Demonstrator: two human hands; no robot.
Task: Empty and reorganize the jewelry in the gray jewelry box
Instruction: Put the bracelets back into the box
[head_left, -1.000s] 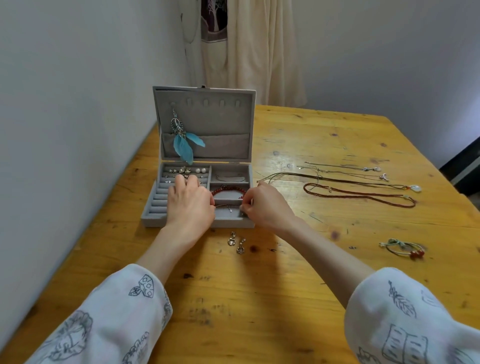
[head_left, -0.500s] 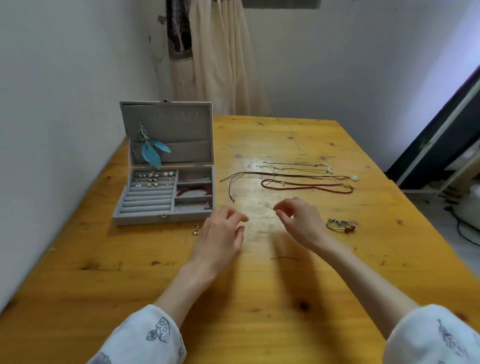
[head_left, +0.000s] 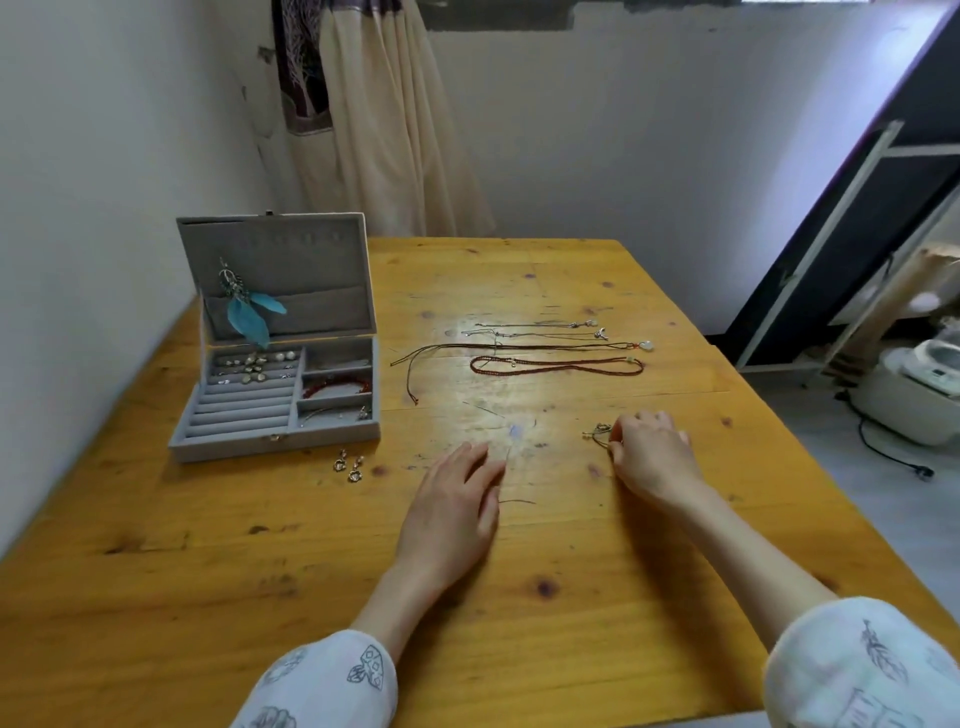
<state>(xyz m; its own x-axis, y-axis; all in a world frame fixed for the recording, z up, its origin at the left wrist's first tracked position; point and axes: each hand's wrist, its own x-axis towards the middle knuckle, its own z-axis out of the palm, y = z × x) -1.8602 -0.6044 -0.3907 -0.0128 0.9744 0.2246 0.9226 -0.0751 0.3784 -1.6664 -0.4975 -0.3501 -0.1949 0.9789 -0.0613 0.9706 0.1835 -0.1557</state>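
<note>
Sleeves: white fabric with dark line-drawn prints, at the near edge of the yellow pine tabletop (head_left: 571, 597), both forearms bare past the cuffs.
Left hand (head_left: 452, 514): palm down, flat on the tabletop near its middle, fingers loosely spread and holding nothing.
Right hand (head_left: 649, 457): palm down toward the right edge, fingers curled narrow with the tips on a small coiled cord bracelet (head_left: 600, 434); whether they pinch it or only touch it, cannot tell.
Loose strand: a short dark thread-like piece (head_left: 517, 501) on the wood just right of the left hand, apart from both hands.
Loose earrings: a pair of small silver drop earrings (head_left: 349, 466) on the tabletop just in front of the box's near wall.
Gray velvet jewelry box (head_left: 234, 449): near the left edge, lid open and upright, well apart from both hands.
Box contents: small pearl and silver studs (head_left: 260, 361) in the far ring-roll rows; red beaded bracelet (head_left: 337, 385) in the middle right compartment; thin silver pieces in the near right compartment, too small to identify.
Lid: blue feather pendant (head_left: 249, 317) hangs against the lid lining.
Far middle of tabletop: long dark red beaded necklace (head_left: 558, 365) laid lengthwise, brown cord necklace with a pale pendant (head_left: 519, 347) just beyond it, two thin silver chains (head_left: 535, 327) beyond that.
Far edge: cream curtain (head_left: 395, 130) against the white wall.
</note>
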